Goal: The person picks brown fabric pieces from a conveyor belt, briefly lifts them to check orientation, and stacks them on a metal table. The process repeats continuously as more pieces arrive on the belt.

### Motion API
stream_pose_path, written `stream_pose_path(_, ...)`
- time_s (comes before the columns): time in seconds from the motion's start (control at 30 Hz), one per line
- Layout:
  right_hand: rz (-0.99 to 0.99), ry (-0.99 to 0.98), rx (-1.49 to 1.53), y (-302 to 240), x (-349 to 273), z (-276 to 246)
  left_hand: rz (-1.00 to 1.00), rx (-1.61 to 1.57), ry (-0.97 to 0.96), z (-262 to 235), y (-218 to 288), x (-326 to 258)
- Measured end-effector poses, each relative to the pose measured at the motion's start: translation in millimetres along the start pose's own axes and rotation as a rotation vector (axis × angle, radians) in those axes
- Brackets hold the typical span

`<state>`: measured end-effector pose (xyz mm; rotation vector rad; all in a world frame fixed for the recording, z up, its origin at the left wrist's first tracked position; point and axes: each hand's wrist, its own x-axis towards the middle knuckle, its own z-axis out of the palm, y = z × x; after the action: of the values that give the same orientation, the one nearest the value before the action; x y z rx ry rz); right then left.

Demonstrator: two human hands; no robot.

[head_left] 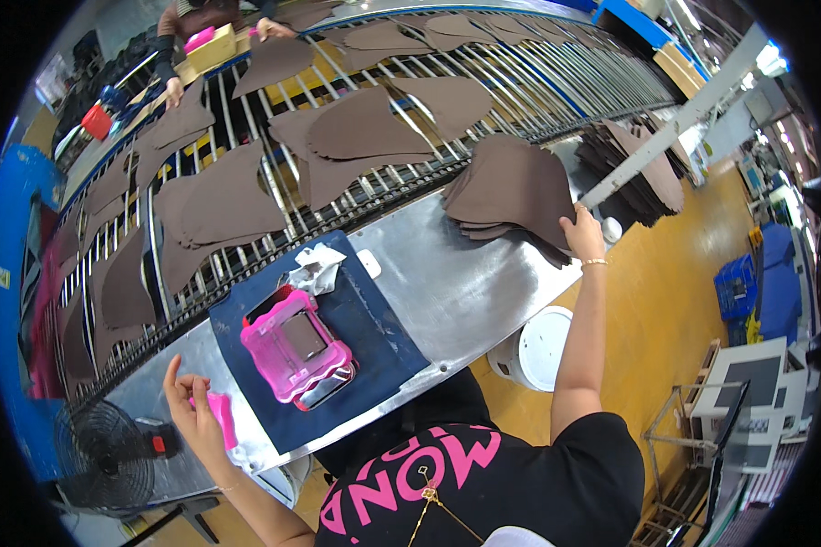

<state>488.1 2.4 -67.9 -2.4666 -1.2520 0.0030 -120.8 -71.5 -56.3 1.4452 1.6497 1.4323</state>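
My right hand [582, 233] is closed on the right edge of a dark brown cut piece [520, 187], at the top of a fanned stack on the metal table. Its thumb lies over the edge; the fingers beneath are mostly hidden. At the near left, my left hand [190, 401] is raised over the table with the forefinger stretched out and the other fingers loosely bent. A pink object [222, 421] shows right beside that wrist, partly covered by it. Between my hands, an open pink box [287, 351] with a scalloped rim stands on a dark blue mat [360, 319].
Beyond the metal table [456, 273] runs a roller conveyor [356, 187] carrying several brown pieces. Another stack [634, 173] lies right of mine, under a slanted grey bar [675, 123]. A black fan [105, 451] stands at left. Across the conveyor, another person's hand [175, 91] touches a piece.
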Motion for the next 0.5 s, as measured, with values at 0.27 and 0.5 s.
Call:
stream_pose_path(0.27, -0.339, -0.070, 0.572, -137, -67, -95, 0.114, 0.138, -0.036, 44, 51, 19)
stream_pose_path(0.5, -0.614, -0.557, 1.291, -224, -128, -61, 0.137, 0.085, -0.013, 48, 54, 29)
